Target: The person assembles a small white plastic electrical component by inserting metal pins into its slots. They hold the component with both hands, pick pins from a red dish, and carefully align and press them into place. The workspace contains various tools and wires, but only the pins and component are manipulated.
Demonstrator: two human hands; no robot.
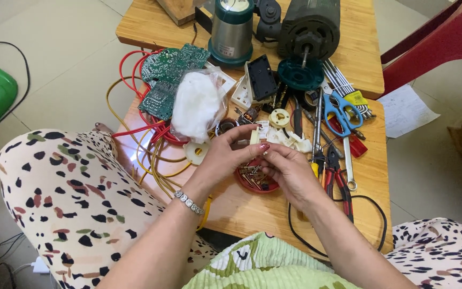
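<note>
**Workbench inspection: both hands meet over a red dish of small parts**

The wooden table (252,211) carries all items and serves as the reference surface. At its far edge lies a dark electric motor (309,27) on its side, shaft toward the person, with a steel and green blender jar (232,31) just beside it. Nearer the table's middle, a green circuit board (168,80) sits among red and yellow wires (148,142) that spill over the table's left edge. A clear bag of white material (196,104) rests partly on that board. Blue-handled scissors (341,111) and red-handled pliers (338,179) lie toward the table's right side.

Near the table's front edge stands the red dish (258,179), holding small metal pieces, partly covered by both hands.

The left hand (225,158), with a bracelet at the wrist, is held directly above the dish, fingers curled and thumb meeting forefinger in a pinch. The right hand (290,168) meets it there, fingertips closed together. A small pale part (263,151) appears to sit between the two sets of fingertips; which hand actually bears it cannot be told.
</note>
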